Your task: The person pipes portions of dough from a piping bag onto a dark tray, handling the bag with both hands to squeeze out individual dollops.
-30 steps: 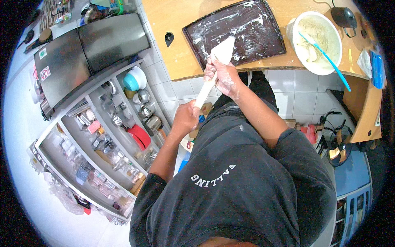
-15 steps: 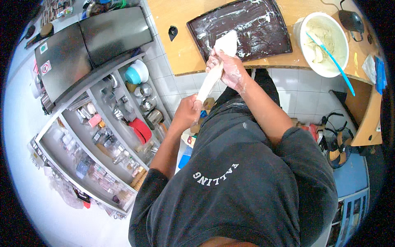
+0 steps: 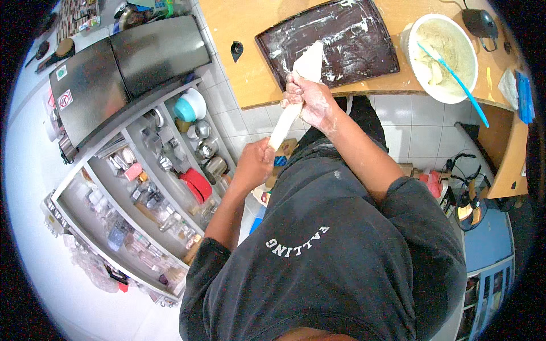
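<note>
Between my hands stretches a white piping bag (image 3: 309, 65), its filled, tapering end angled over the near edge of a dark baking tray (image 3: 364, 57). The tray is smeared with white residue. My right hand (image 3: 314, 103), dusted with pale batter, is closed around the bag just behind the full part. Lower and to the left, my left hand (image 3: 255, 163) grips the narrow tail of the bag, which is pulled taut. Fingers partly hide the bag where each hand holds it.
On the wooden table (image 3: 239, 79), right of the tray, a white bowl (image 3: 410, 57) holds pale batter and a blue-handled spatula (image 3: 463, 90). A black device (image 3: 478, 23) with a cord sits behind it. Shelves (image 3: 131, 165) of kitchenware stand at left; a fan (image 3: 469, 210) is low at right.
The tail between my hands looks slimmer and straighter, and my left hand has shifted slightly left. Both hands keep their hold on the bag. The whole view has shifted a little.
</note>
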Available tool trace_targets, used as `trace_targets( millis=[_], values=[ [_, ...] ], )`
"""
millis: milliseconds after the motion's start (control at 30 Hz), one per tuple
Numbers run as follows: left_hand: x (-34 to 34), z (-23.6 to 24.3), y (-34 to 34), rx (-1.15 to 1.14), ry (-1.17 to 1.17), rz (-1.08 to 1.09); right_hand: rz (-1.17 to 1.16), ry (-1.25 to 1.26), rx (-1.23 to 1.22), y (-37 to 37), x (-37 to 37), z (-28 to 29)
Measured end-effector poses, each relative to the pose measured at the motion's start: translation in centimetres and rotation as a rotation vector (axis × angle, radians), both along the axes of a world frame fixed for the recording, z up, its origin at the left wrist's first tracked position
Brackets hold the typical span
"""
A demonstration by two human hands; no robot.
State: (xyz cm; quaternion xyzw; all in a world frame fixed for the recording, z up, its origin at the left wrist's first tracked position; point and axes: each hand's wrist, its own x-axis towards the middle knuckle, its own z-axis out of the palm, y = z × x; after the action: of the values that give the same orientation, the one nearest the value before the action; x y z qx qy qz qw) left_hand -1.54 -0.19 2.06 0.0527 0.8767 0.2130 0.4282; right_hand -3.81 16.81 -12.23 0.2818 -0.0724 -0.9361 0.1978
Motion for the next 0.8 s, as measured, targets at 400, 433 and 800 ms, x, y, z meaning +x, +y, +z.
trace_targets(
  millis=[400, 433, 800],
  values=[
    [0.4, -0.3, 0.4, 0.026, 0.039, -0.029, 0.052, 0.000, 0.070, 1.2, -0.1, 0.7],
    [0.3, -0.1, 0.6, -0.007, 0.042, -0.045, 0.051, 0.004, 0.066, 1.2, -0.1, 0.7],
    [0.0, 0.0, 1.1, -0.096, -0.038, -0.005, 0.091, 0.047, 0.134, 1.2, -0.1, 0.2]
  ],
)
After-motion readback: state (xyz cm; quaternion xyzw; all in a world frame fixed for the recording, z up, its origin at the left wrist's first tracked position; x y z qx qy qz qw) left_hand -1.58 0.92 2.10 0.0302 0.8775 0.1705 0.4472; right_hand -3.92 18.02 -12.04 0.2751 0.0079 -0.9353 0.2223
